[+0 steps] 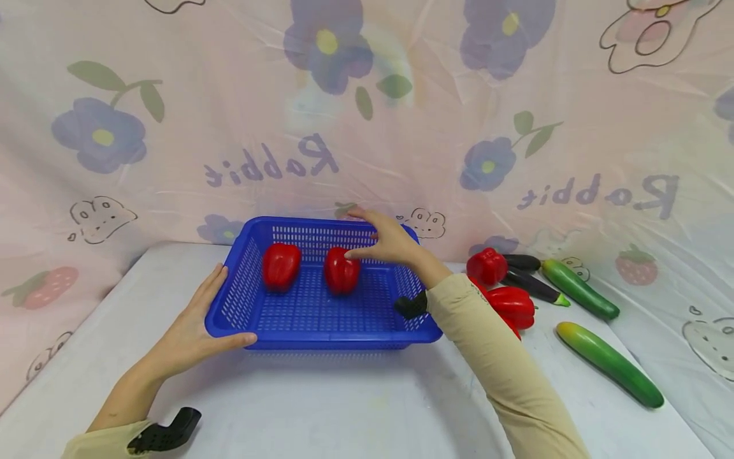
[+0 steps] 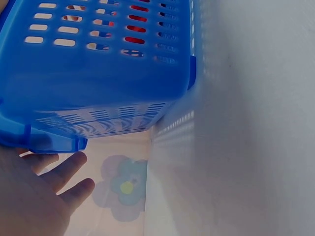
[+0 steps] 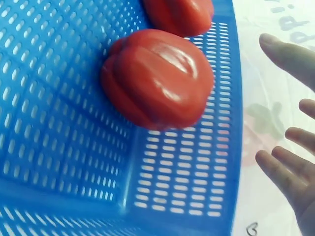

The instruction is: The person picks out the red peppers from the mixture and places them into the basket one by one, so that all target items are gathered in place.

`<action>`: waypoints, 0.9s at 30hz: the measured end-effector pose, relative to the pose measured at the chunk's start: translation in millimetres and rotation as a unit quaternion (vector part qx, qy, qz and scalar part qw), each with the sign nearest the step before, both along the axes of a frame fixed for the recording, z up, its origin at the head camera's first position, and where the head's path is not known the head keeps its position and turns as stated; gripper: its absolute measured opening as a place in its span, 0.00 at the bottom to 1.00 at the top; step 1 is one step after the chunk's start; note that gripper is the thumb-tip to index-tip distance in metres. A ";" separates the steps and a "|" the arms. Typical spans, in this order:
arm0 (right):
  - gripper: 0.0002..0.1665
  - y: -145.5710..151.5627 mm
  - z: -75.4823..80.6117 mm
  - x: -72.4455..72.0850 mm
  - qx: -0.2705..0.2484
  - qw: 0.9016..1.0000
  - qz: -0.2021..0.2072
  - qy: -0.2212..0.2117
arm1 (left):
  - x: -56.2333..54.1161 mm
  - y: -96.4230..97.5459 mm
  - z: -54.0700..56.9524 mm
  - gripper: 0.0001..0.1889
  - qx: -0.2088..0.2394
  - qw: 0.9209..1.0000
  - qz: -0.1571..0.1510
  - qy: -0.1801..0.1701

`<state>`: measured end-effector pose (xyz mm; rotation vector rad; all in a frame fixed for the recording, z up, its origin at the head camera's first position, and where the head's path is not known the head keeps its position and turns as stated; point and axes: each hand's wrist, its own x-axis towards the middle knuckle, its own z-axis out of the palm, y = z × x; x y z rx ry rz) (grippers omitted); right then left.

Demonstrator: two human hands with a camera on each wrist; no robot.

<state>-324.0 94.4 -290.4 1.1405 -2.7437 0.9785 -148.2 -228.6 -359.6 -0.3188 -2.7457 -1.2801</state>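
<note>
A blue plastic basket (image 1: 329, 338) with slotted walls stands on the white table and holds two red bell peppers. One bell pepper (image 1: 281, 268) sits toward the left, the other bell pepper (image 1: 341, 274) near the middle. My left hand (image 1: 192, 335) spans the basket's front left corner, thumb at the front rim and straight fingers along the left side. Over the back of the basket, my right hand (image 1: 387, 239) has its fingers spread. Its thumb overlaps the middle pepper in the head view; the right wrist view shows the fingers apart from the nearer pepper (image 3: 157, 78).
To the right lie more red bell peppers (image 1: 510, 305), partly hidden by my right sleeve (image 1: 493, 344). Two eggplants (image 1: 530, 284) lie behind them. One cucumber (image 1: 579, 290) lies at the back right and another cucumber (image 1: 610, 363) nearer. A printed curtain (image 1: 401, 127) hangs behind the table.
</note>
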 end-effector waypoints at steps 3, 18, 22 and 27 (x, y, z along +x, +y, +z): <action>0.49 5.3 4.8 1.9 0.008 1.000 -0.017 -0.003 | -0.3 -0.3 0.0 0.63 0.001 1.000 0.000 -0.005; 0.49 32.9 16.7 12.4 0.027 0.998 -0.063 0.000 | -1.7 -1.0 -2.8 0.62 -0.003 1.000 -0.005 -0.003; 0.48 41.7 16.3 12.3 0.028 0.997 -0.070 0.001 | -1.5 -1.0 -2.6 0.62 -0.002 1.000 -0.006 -0.002; 0.48 52.5 17.7 13.3 0.022 0.997 -0.075 0.003 | -0.9 -1.2 -3.0 0.62 -0.003 1.000 -0.007 0.001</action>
